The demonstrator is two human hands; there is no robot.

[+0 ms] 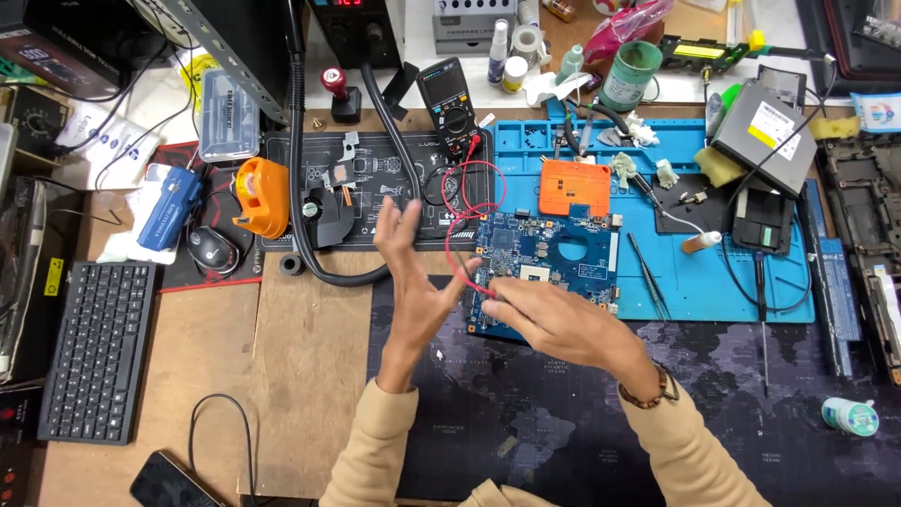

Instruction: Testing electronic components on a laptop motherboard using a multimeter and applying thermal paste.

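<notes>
A head-worn camera looks down on a cluttered repair worktop (310, 376). A blue circuit board (549, 258) lies flat near the middle, and everything here is placed relative to it.

The right hand (563, 324) rests on the near left corner of the circuit board, its fingers (497, 302) drawn narrow, pinched together at the board's left edge where a thin red wire (466, 249) ends. What sits inside the pinch cannot be seen clearly. The wire loops up from there, across the board's left side, toward a black multimeter (450, 105) that stands beyond the board.

The left hand (408, 277) is raised just left of the circuit board, palm turned toward it, fingers (399, 225) spread wide and holding nothing. It does not touch the board.

An orange square pad (574, 186) lies just beyond the board on a blue mat (713, 291), which extends under and right of the board. Tweezers (648, 275) lie on the mat just right of the board. A black keyboard (99, 349) sits well left of it.
</notes>
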